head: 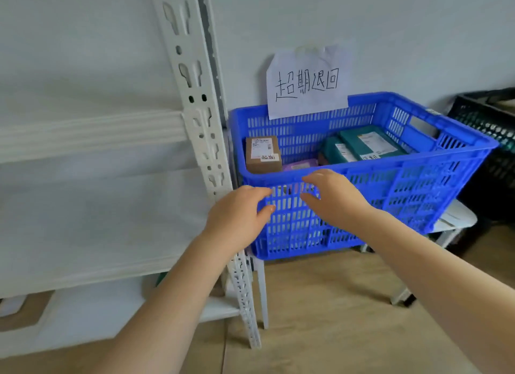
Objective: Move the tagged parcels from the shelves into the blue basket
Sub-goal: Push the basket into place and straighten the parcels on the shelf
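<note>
A pale wall (390, 25) backs a white shelf rack (195, 94). Beside it the basket (418, 184) holds a brown parcel (263, 154), two teal parcels (367, 143) and a purple one (299, 165). Left hand (237, 217) and right hand (334, 198), fingers loose, grip nothing before its near wall.

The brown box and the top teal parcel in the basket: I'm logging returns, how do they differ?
The brown box is cardboard and blocky; the teal parcel is flatter and longer. The brown box sits at the blue basket's left; the teal parcel lies at the right, on another teal one. Both carry a white label and a handwritten tag.
</note>
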